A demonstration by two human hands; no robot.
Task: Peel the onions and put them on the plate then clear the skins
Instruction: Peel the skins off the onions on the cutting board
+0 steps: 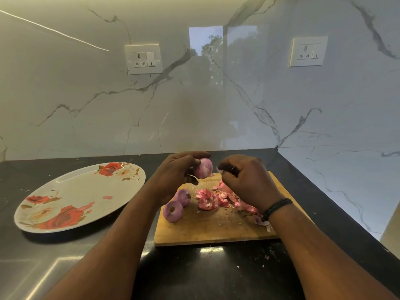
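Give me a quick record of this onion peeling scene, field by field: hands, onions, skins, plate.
left hand: holds onion above the cutting board
right hand: pinches a strip of skin beside that onion
peeled onions: two, lying on the board
skins: piled on the board
plate: left of the board, no onions on it

A glossy white marble wall with grey veining (pixel 86 100) fills the upper frame and turns a corner at the right. Two white socket-and-switch plates (pixel 144 59) (pixel 308 51) are set into it, upper left and upper right. A window and trees are reflected at top centre. A black stone countertop (pixel 65 256) spans the lower frame.
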